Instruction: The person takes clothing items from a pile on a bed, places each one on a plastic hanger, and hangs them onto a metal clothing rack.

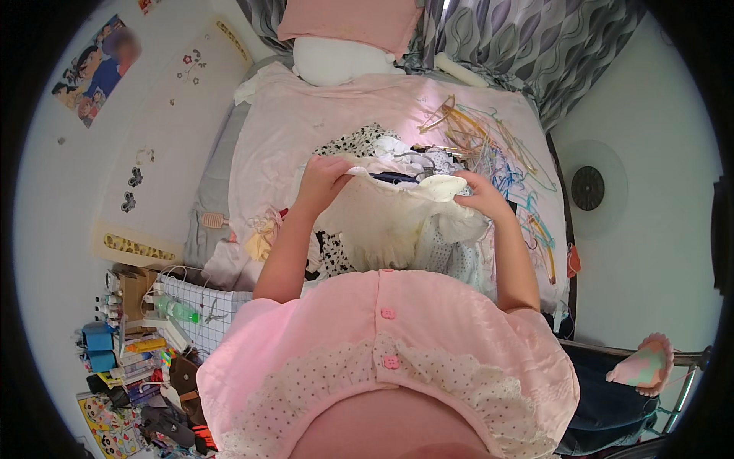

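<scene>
A cream-white garment (375, 218), perhaps a top, hangs spread between my two hands in front of my chest. My left hand (325, 183) pinches its upper edge at one side. My right hand (482, 197) grips the other upper corner, where the cloth bunches up. Dark navy cloth (394, 177) shows just past the top edge. Behind it lie a black-and-white patterned cloth (358, 142) and other clothes in a heap. Part of a hanger hook (428, 159) pokes up there; what it belongs to is hidden.
Many loose hangers (489, 141) lie tangled on the pink bedsheet (283, 115) to the right. A pink pillow (352, 17) tops the bed's far end. Left are a hairbrush (215, 220) and a gridded white table (218, 294) with a green bottle (177, 309). A wall fan (588, 188) stands right.
</scene>
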{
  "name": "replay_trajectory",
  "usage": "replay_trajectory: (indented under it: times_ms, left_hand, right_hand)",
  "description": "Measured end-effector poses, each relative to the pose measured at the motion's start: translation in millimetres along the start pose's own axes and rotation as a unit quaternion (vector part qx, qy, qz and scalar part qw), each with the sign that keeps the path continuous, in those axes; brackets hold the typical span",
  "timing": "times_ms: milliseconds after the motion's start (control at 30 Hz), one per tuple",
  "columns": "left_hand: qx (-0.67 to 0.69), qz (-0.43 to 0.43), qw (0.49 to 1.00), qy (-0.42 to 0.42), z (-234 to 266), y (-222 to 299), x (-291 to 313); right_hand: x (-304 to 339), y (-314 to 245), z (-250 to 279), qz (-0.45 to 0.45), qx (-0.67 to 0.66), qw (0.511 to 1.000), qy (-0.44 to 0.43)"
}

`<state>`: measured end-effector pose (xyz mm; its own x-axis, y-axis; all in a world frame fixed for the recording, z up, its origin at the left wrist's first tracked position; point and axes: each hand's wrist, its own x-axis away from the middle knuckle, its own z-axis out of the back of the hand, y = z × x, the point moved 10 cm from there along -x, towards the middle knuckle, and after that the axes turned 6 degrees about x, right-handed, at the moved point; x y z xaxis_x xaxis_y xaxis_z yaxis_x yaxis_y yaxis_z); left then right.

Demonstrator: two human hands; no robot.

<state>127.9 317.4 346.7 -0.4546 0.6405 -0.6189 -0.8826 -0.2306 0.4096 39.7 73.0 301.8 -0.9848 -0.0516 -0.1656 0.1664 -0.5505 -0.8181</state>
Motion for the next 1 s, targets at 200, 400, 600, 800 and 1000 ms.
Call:
replay_trajectory:
  times_ms: [200, 400, 600, 800, 1000]
  left_hand:
    - [0.008, 0.100, 0.995, -0.016, -10, -28, 19]
    - [0.049, 0.180, 0.981, 0.044, 12, -36, 27]
    - [0.022, 0.183, 0.982, 0.040, 15, -45, 33]
    - [0.054, 0.211, 0.974, 0.071, 25, -51, 38]
    - [0.013, 0.201, 0.977, 0.068, 33, -61, 40]
  right_hand:
    - [20, -54, 17, 0.142, 0.159, 0.954, 0.211]
    - [32, -82, -9, 0.207, 0.278, 0.918, 0.194]
    - [33, -21, 32, 0.060, 0.147, 0.954, 0.253]
    - [24, 80, 23, -0.090, -0.001, 0.989, 0.121]
    - [53, 122, 58, -0.147, -0.030, 0.961, 0.231]
